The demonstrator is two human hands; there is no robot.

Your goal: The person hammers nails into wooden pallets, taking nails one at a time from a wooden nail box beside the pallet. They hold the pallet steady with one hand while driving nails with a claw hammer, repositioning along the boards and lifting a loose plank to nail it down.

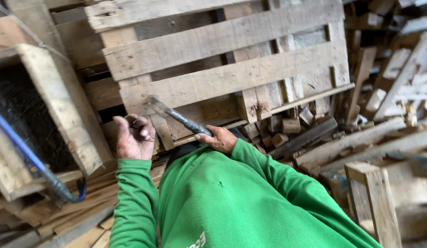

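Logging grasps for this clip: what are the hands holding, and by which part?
The right hand grips a hammer at the lower end of its handle. The left hand pinches a thin nail between its fingertips.

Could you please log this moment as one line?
left hand: pinching nail | right hand: gripping hammer | hammer head near pallet

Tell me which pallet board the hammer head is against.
The lowest wide board of the tilted pallet: the hammer, held in the right hand, has its head at that board's lower left edge; the boards above stay untouched.
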